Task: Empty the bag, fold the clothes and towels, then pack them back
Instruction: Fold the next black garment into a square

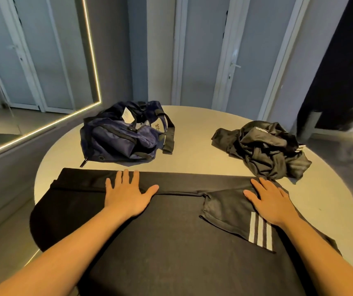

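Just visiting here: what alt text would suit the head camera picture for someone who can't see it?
A person's left hand and right hand press flat on a black garment with three white stripes, spread over a round table. Beyond it lie a navy bag at left and a crumpled pile of black clothes at right.

Round table [203, 124], lit mirror [43, 60], doors [231, 50]

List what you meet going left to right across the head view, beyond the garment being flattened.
LED-edged mirror → navy duffel bag → crumpled pile of black clothes. The black striped garment spans most of the width, so it is left out.
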Motion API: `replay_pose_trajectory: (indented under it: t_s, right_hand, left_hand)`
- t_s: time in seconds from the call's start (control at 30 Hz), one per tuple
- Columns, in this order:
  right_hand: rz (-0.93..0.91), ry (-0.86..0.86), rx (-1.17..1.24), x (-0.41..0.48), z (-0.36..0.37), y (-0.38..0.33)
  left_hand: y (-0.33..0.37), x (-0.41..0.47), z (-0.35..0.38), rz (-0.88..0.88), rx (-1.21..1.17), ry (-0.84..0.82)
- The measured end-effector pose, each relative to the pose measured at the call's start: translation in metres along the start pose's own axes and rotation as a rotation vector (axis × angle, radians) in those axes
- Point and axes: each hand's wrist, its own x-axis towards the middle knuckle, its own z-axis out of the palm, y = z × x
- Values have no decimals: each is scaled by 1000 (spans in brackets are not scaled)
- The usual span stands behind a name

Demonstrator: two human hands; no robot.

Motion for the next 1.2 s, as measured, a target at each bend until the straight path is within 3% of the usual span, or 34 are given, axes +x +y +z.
replay_pose_trajectory:
  t_s: [0.23, 0.4, 0.5, 0.6, 0.77, 0.87, 0.93, 1.0, 1.1, 1.2]
  right_hand:
    - [-5, -1, 7, 11, -8, -11]
    - [-26, 91, 168, -6, -27, -17]
    - [-27, 159, 270, -30, -42, -10]
    - [-8, 246, 370, -69, -53, 9]
    - [284, 434, 584, -152, -49, 43]
    - [521, 701, 748, -197, -25, 49]
    - [625, 764, 897, -220, -8, 44]
    - [681, 646, 1192, -233, 4, 35]
    - [695, 304, 1695, -248, 11, 21]
    - [572, 108, 1808, -266, 18, 16]
  left_hand:
    - [-1, 13, -1, 5, -8, 20]
    - [6, 4, -8, 10, -20, 43]
    - [32, -10, -7, 147, -30, 141]
    - [80, -32, -1, 397, -101, 142]
    - [154, -80, 11, 709, -125, 16]
    - [178, -104, 20, 748, -78, -49]
    - [185, -115, 29, 750, -77, -80]
    - [187, -121, 39, 768, -79, -75]
    - [185, -120, 46, 782, -73, -11]
    - [184, -119, 48, 799, -54, 41]
